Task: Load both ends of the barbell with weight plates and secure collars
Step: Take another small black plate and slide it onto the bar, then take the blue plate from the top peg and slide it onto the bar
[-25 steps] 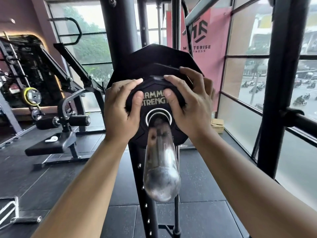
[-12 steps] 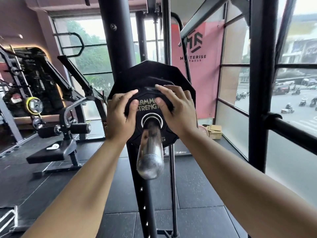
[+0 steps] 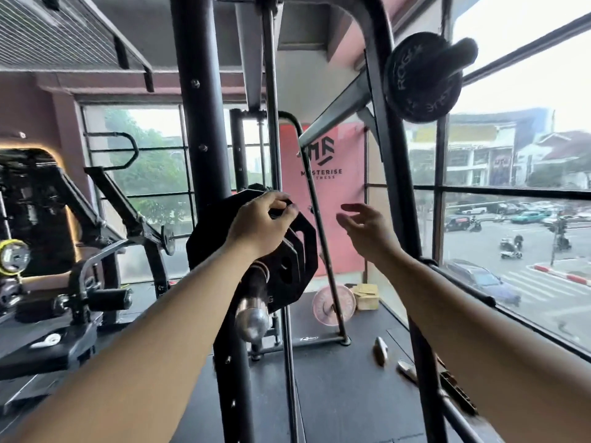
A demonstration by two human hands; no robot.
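The chrome barbell sleeve (image 3: pixel 252 316) points toward me with black weight plates (image 3: pixel 295 266) stacked on it, a small one in front of a larger one. My left hand (image 3: pixel 260 223) curls over the top edge of the plates, fingers closed on the rim. To the right of the plates, my right hand (image 3: pixel 367 227) hovers in the air with fingers apart, touching nothing. Two metal collars (image 3: pixel 381 350) lie on the dark floor at lower right.
The rack's black upright (image 3: pixel 204 123) rises just behind the plates. A black plate (image 3: pixel 422 78) hangs on a storage peg at upper right. A pink plate (image 3: pixel 334 304) leans by a box near the window. A bench machine (image 3: pixel 64 314) stands left.
My right hand has come off the small plate and moved right, opening. My left hand shifted up to the plates' top rim. The view has lifted and turned right.
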